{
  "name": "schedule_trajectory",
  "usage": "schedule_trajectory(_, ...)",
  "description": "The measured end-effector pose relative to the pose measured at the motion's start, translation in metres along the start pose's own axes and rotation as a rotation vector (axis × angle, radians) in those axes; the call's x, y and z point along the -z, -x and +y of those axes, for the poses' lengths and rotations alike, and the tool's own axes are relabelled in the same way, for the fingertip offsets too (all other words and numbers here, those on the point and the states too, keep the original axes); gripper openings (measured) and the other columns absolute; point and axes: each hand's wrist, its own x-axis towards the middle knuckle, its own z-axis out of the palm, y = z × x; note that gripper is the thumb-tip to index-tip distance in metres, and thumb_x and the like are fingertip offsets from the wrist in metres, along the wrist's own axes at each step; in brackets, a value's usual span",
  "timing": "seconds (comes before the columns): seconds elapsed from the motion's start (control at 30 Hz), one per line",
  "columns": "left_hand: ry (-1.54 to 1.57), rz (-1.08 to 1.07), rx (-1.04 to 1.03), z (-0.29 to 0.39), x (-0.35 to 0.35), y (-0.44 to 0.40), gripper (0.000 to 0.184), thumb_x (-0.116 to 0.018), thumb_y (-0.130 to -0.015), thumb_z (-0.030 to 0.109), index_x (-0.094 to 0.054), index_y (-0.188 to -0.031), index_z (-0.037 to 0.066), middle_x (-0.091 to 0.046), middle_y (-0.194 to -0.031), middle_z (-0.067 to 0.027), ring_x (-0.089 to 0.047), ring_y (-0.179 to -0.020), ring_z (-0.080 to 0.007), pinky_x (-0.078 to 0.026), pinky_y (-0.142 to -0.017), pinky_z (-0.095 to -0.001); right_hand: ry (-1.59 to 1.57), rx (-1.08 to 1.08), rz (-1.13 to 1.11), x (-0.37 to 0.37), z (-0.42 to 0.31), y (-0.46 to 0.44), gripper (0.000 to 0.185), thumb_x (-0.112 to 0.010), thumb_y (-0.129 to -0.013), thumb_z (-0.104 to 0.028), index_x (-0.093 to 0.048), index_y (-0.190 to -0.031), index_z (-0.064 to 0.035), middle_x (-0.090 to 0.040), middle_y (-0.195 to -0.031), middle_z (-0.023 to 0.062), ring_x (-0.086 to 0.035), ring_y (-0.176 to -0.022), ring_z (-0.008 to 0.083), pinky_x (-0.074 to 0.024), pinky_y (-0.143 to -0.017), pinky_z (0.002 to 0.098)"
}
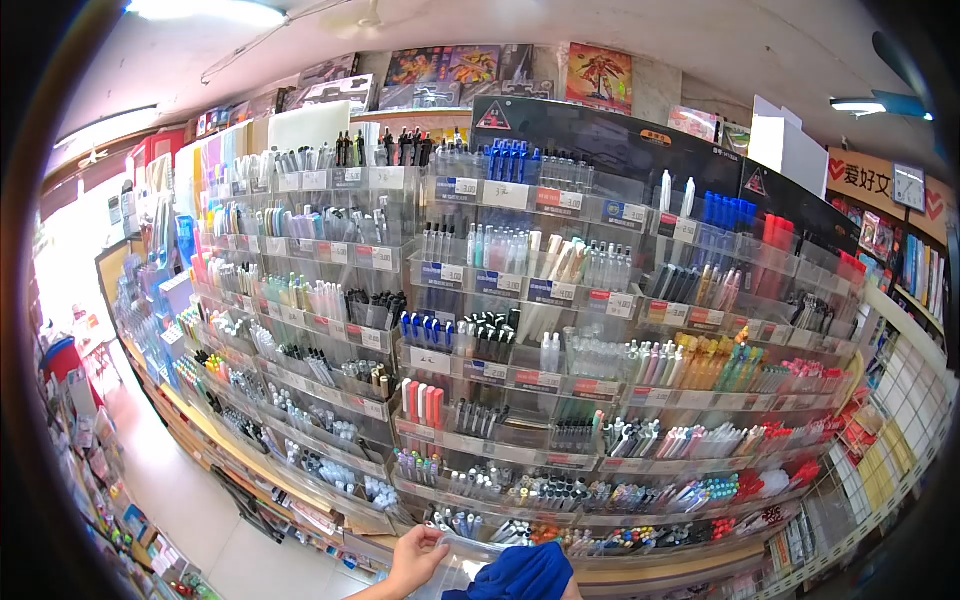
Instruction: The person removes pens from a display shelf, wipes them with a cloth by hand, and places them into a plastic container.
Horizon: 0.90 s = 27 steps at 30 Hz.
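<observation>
At the bottom of the view, my left hand (418, 560) pinches the rim of a clear plastic bin (452, 566) with thumb and fingertips. A bunched dark blue cloth (528, 572) lies over the bin's right part. Only a sliver of my right hand (573, 591) shows at the cloth's lower right side; it holds the cloth, and its fingers are hidden beneath it. Just beyond the bin, the lowest display row (470, 521) holds upright pens and markers.
A tiered clear acrylic pen rack (480, 372) with price labels fills the view ahead. Boxed toys (600, 76) stand on top at the back. A white wire grid (905, 400) rises at right. A tiled aisle (185, 500) runs along the left, beside more packed shelves (85, 440).
</observation>
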Motion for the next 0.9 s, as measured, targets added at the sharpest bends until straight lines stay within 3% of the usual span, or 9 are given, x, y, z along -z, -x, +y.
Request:
schedule_trajectory(0.1, 0.075, 0.038, 0.02, -0.002, -0.015, 0.005, 0.02, -0.065, -0.072, 0.0, -0.052, -0.087, 0.0, -0.058, -0.08, -0.0039, -0.055, -0.072, -0.009, -0.046, -0.066, -0.0217, -0.001, 0.002, -0.068, 0.01, -0.011, 0.014, 0.033, -0.031, -0.09, -0.025, -0.045, -0.111, -0.0038, -0.05, -0.112, 0.0112, -0.048, -0.104, 0.0221, -0.0347, -0.096, 0.0351)
schedule_trajectory(0.2, 0.129, 0.064, 0.032, -0.002, -0.025, 0.009, 0.02, -0.064, -0.073, 0.001, -0.051, -0.087, 0.0, -0.057, -0.081, -0.0034, -0.054, -0.073, -0.0087, -0.045, -0.068, -0.0218, -0.85, -0.129, -0.338, 0.014, -0.012, 0.015, 0.03, -0.03, -0.09, -0.021, -0.046, -0.11, -0.0047, -0.05, -0.111, 0.011, -0.048, -0.103, 0.0204, -0.0367, -0.094, 0.0331)
schedule_trajectory(0.3, 0.128, 0.065, 0.054, 0.006, -0.029, 0.011, 0.02, -0.064, -0.073, 0.003, -0.052, -0.089, 0.0, -0.057, -0.082, -0.0036, -0.054, -0.075, -0.0093, -0.044, -0.07, -0.0223, -0.158, -0.03, -0.224, 0.012, -0.021, 0.018, 0.028, -0.03, -0.089, -0.015, -0.047, -0.109, -0.0054, -0.05, -0.11, 0.0107, -0.048, -0.104, 0.0178, -0.0393, -0.091, 0.0315)
schedule_trajectory(0.33, 0.118, 0.062, 0.056, 0.009, -0.029, 0.011, 0.02, -0.064, -0.073, 0.005, -0.052, -0.089, 0.0, -0.057, -0.083, -0.004, -0.054, -0.076, -0.0099, -0.044, -0.071, -0.0229, -0.055, -0.011, -0.16, 0.012, -0.022, 0.017, 0.028, -0.03, -0.089, -0.015, -0.047, -0.109, -0.0053, -0.051, -0.11, 0.0107, -0.048, -0.103, 0.018, -0.0394, -0.091, 0.0316)
schedule_trajectory(0.57, 0.044, 0.055, -0.055, -0.013, -0.026, 0.002, 0.019, -0.063, -0.076, 0.01, -0.053, -0.089, 0.001, -0.057, -0.08, -0.0036, -0.053, -0.073, -0.01, -0.044, -0.069, -0.0237, 0.006, 0.085, 0.013, 0.002, -0.026, 0.004, 0.028, -0.032, -0.088, -0.014, -0.048, -0.108, -0.0045, -0.052, -0.108, 0.0108, -0.049, -0.101, 0.0191, -0.0398, -0.09, 0.0323)
schedule_trajectory(0.6, -0.045, 0.054, -0.099, 0.0, -0.026, 0.007, 0.013, -0.055, -0.081, 0.005, -0.049, -0.092, 0.002, -0.049, -0.078, -0.0015, -0.045, -0.072, -0.0095, -0.04, -0.065, -0.0233, 0.016, 0.103, 0.034, 0.0, -0.026, 0.002, 0.028, -0.032, -0.087, -0.014, -0.048, -0.108, -0.0043, -0.052, -0.108, 0.0108, -0.049, -0.101, 0.0193, -0.0399, -0.09, 0.0324)
schedule_trajectory(0.9, 0.17, 0.007, 0.004, -0.002, -0.026, 0.008, 0.017, -0.054, -0.082, 0.008, -0.046, -0.096, 0.002, -0.049, -0.08, -0.0028, -0.046, -0.074, -0.0104, -0.041, -0.066, -0.0243, 0.131, 0.198, 0.218, -0.019, -0.022, -0.012, 0.027, -0.035, -0.085, -0.012, -0.049, -0.107, -0.0033, -0.053, -0.105, 0.0109, -0.051, -0.097, 0.0207, -0.0405, -0.088, 0.0333)
